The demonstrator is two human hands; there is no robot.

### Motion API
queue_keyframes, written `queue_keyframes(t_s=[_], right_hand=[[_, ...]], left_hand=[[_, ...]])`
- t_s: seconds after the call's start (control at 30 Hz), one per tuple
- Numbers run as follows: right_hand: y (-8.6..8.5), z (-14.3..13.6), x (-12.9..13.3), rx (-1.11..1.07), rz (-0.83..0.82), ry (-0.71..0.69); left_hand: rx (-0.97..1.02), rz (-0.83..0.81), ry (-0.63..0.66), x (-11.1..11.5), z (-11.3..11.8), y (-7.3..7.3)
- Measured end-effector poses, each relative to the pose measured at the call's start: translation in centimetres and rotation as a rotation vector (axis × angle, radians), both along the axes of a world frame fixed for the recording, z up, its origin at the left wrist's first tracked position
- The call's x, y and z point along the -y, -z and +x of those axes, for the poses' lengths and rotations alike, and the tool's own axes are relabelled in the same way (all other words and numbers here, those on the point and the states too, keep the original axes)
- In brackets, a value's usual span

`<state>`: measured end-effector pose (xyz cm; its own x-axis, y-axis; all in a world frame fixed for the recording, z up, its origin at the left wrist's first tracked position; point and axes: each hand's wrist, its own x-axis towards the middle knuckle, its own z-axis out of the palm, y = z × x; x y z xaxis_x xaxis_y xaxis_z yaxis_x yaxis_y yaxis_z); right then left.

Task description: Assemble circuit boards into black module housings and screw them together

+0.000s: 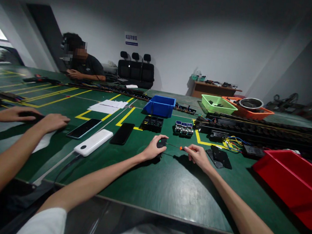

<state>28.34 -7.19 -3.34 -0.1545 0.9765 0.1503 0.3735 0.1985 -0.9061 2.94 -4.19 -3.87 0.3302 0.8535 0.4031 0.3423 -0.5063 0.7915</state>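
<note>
My left hand [153, 147] is closed around a small black box-like part [161, 143] with a green spot, held on edge on the green table. In my right hand [198, 156] is a screwdriver [182, 148] with an orange-and-black handle, its thin shaft pointing left at the black part. Whether the tip touches the part I cannot tell. Just beyond my hands sit a black module [152, 123] and a group of blue-topped metal modules [183, 129]. Flat black plates [219, 157] lie to the right of my right hand.
A red bin [291, 183] stands at the right, a blue bin [160, 106] ahead. Left lie a black phone [122, 134], a white power bank [93, 143] with a cable, and another phone [84, 128]. A neighbour's hands [52, 123] rest further left. Long black wired assemblies [266, 130] line the back right.
</note>
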Motion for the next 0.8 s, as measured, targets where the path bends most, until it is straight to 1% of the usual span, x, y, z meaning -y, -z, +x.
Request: queue_keyframes(t_s=[0.1,0.17,0.27,0.43,0.57,0.8], right_hand=[[0.11,-0.08,-0.16,-0.034,0.035,-0.011],[0.18,-0.07,-0.32,-0.045,0.128,0.0],[0.21,0.1,-0.49,-0.004,0.251,0.023],[0.04,0.38,-0.21,0.075,0.359,0.06],[-0.15,0.42,0.05,0.129,0.387,0.08],[-0.57,0.42,0.15,0.129,0.373,0.059]], left_hand=[[0.004,-0.003,0.0,0.07,0.01,-0.06],[0.008,-0.006,-0.003,0.08,0.03,-0.08],[0.007,-0.016,-0.016,0.03,0.06,-0.06],[0.011,-0.01,-0.015,-0.13,0.08,0.09],[0.015,-0.011,-0.017,-0.2,0.09,0.22],[0.013,-0.011,-0.021,-0.22,0.08,0.19]])
